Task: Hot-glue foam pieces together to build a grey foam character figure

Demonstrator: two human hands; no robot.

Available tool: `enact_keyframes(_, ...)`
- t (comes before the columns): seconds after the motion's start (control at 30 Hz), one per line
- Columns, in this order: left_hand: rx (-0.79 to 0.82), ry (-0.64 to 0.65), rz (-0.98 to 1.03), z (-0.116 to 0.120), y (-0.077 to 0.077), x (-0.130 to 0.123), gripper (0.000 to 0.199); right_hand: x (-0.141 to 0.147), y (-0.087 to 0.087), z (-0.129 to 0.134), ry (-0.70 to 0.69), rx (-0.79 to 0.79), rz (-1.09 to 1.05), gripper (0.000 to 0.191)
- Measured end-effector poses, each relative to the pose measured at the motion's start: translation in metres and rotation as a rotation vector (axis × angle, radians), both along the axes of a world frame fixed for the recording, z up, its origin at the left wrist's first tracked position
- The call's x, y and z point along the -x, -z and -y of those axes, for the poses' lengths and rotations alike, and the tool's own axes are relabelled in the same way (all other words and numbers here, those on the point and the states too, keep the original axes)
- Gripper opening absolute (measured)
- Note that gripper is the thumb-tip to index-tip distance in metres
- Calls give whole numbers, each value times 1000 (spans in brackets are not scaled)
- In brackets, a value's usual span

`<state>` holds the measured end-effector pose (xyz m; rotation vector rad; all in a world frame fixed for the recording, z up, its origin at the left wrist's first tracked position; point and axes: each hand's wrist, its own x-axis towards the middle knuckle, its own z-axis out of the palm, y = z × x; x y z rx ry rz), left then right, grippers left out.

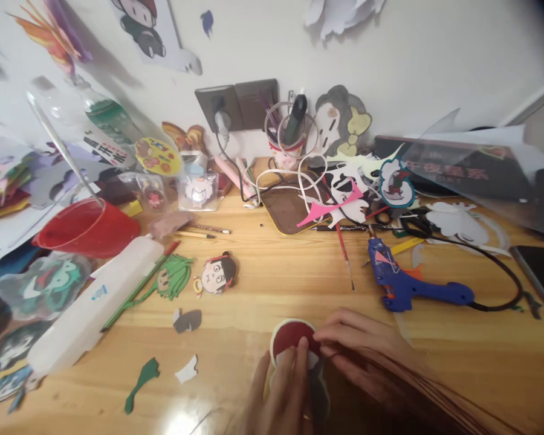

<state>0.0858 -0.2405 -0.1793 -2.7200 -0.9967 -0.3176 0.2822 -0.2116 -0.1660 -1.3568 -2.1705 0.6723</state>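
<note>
A paper cut-out figure (294,335) with a dark red cap and a pale border lies at the front middle of the table. My left hand (278,393) holds it down, with bent fingers over its face and along its left edge. The fingers of my right hand (362,347) pinch together at the cap's right edge. Its lower part is mostly hidden by my hands and by shadow. Dark strands of hair hang across my right hand. Left of my hands lie a white paper scrap (187,369), a dark green piece (142,384) and a grey piece (187,321).
A blue glue gun (417,293) with a black cord lies at the right. Further back are a thin paintbrush (344,257), a brown tray (290,211) and a pink scrap (330,207). Two cut-out heads, a white case (95,302) and a red cup (86,226) are at the left.
</note>
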Motion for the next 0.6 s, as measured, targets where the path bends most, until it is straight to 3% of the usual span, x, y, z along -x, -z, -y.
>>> enact_keyframes(0.1,28,-27,30,1,-2,-1,30,-4,-5,-2,17,74,-76,18)
enact_keyframes(0.27,-9,-45,103,0,-2,-4,31,3,-8,-1,17,78,6,15)
enact_keyframes(0.6,5,-22,-5,1,-2,1,35,12,2,2,54,-22,82,19)
